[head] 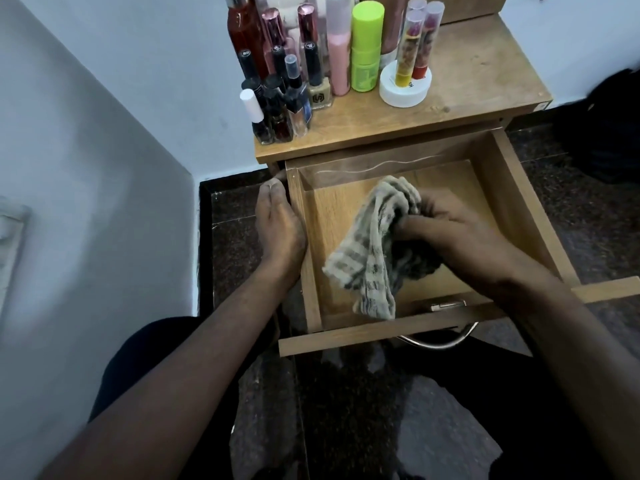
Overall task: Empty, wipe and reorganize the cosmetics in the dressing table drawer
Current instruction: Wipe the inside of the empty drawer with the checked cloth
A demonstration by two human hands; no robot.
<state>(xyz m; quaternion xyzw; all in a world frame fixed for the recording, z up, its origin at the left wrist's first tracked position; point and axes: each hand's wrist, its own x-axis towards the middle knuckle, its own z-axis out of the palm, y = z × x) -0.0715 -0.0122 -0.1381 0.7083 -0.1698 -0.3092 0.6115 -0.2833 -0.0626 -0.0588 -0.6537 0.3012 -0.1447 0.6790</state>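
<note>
Wiping is the step in hand, as I read it, and the drawer (512,202) is ready for it: pulled well out below the dressing table top (485,74), its wooden floor bare of cosmetics. Those stand crowded on the top toward eleven and twelve o'clock from the drawer, bottles (277,109) at the corner and a white tub (405,93) holding tubes beside them.

My right hand (453,230) is curled tight round a bunched striped cloth (370,251), which hangs loose toward six o'clock with its tail near the front wall. My left hand (280,223) lies with fingers fairly straight against the outside of the left wall, at nine o'clock, bracing it.

To do this well I'd flatten the cloth under the palm, since a bunched wad probably only skims the wood. I'd work from the far wall toward me, press into the corners where dust likely gathers, and keep the left hand bracing so the drawer doesn't slide.
</note>
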